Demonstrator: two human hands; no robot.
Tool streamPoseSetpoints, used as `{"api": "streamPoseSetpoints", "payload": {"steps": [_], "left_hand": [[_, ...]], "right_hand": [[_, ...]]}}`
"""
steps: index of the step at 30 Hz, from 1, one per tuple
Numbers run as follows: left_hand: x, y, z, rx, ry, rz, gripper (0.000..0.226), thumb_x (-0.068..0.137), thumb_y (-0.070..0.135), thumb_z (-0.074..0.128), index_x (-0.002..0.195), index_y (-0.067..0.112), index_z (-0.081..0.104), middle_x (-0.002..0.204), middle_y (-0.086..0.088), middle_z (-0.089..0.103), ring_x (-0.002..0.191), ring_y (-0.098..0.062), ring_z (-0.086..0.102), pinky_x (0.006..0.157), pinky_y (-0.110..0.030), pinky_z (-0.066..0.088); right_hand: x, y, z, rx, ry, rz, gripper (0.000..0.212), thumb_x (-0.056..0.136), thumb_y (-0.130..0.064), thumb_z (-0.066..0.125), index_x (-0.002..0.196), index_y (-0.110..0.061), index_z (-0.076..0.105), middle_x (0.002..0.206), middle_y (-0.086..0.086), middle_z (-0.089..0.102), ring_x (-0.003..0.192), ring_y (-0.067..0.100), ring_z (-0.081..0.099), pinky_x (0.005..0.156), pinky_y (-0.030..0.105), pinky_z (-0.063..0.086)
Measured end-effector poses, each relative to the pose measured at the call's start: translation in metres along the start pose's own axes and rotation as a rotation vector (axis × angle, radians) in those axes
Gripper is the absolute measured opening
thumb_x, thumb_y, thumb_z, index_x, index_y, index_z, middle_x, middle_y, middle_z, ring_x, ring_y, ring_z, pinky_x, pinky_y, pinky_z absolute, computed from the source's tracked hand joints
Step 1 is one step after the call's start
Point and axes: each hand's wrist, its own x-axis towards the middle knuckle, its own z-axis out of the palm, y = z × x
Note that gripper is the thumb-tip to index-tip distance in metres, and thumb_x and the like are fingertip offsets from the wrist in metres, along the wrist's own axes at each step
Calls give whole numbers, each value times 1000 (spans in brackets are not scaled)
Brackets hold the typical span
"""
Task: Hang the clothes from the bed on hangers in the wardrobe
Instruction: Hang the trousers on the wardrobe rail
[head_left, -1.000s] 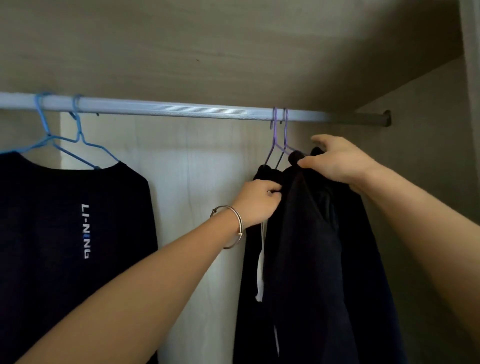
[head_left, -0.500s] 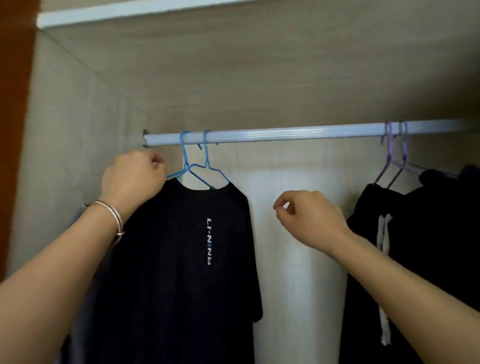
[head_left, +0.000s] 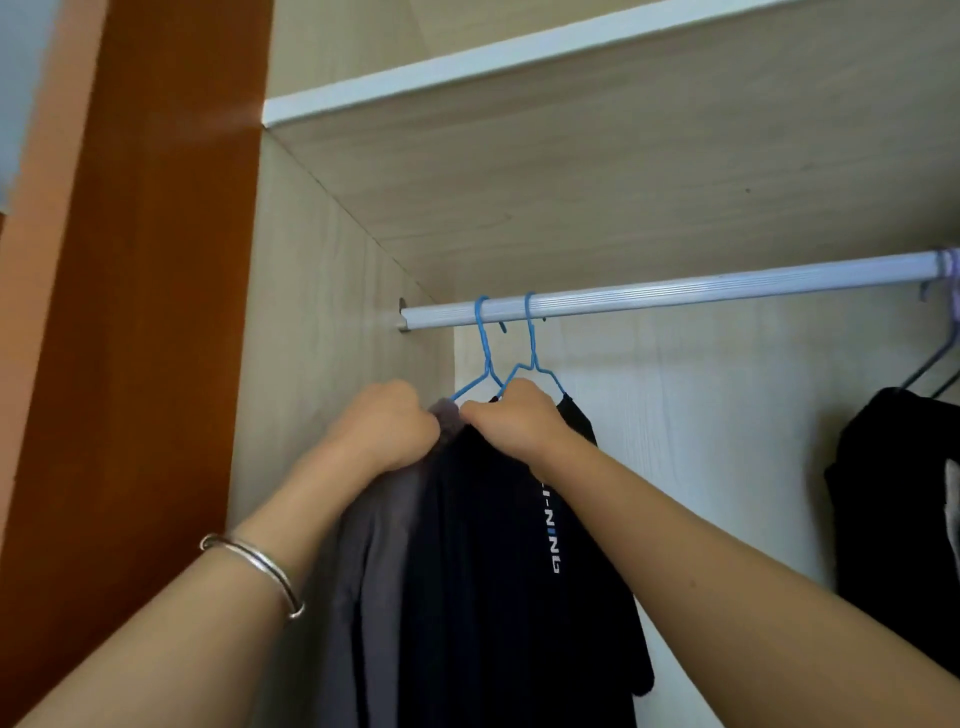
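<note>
1. A pale ribbed rail (head_left: 675, 299) crosses the wardrobe (head_left: 337, 41).
2. The rail's left end sits in a small bracket (head_left: 402, 315) on a light wood-grain side panel (head_left: 322, 364).
3. Above the rail lies a shelf (head_left: 597, 171) of the same wood, with a white front edge.
4. Behind the rail, the back panel (head_left: 727, 415) is paler and evenly lit.
5. Left of the rail's end stands a red-brown panel (head_left: 156, 312), with an orange strip (head_left: 47, 208) and some grey wall (head_left: 23, 78) beyond it.

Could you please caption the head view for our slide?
Left hand grips a grey garment, right hand the dark T-shirt beside it, both on blue hangers on the rail.
</note>
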Motion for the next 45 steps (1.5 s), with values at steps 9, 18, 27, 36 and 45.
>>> {"api": "streamPoseSetpoints", "payload": {"steps": [9, 18, 27, 36, 45], "left_hand": [[-1, -6, -18, 109, 29, -51, 35, 93, 24, 43, 113, 0, 57, 121, -22, 59, 110, -36, 55, 76, -31, 40], [-9, -9, -22, 231, 28, -128, 30, 93, 24, 45, 115, 8, 56, 122, -11, 58, 113, -30, 56, 87, -36, 46], [-31, -10, -23, 348, -39, -100, 35, 94, 20, 45, 128, 18, 50, 129, -10, 53, 121, -29, 50, 96, -38, 44], [-44, -5, -23, 369, 51, -69, 32, 92, 19, 44, 121, 12, 54, 122, -12, 58, 113, -31, 56, 86, -37, 45], [-67, 113, 8, -329, 288, 448, 38, 88, 22, 48, 124, 10, 50, 127, -10, 54, 119, -29, 48, 98, -36, 40]], "right_hand": [[10, -13, 24, 162, 161, -69, 17, 87, -14, 47, 81, 0, 55, 95, 14, 64, 63, 17, 48, 48, 23, 33], [7, -11, 31, 91, 32, -53, 21, 86, -21, 46, 70, -11, 38, 73, 1, 46, 63, 17, 44, 55, 25, 35], [-7, -3, 47, -200, -56, -53, 44, 64, -52, 48, 82, -13, 48, 106, 10, 49, 98, 30, 48, 83, 39, 46], [-36, 9, 17, -347, 16, -180, 40, 84, -56, 41, 72, -20, 53, 87, 4, 69, 85, 26, 65, 81, 37, 51], [-94, 51, -130, -627, 404, -251, 24, 89, -36, 47, 90, -24, 68, 100, -7, 65, 92, 16, 56, 68, 26, 36]]}}
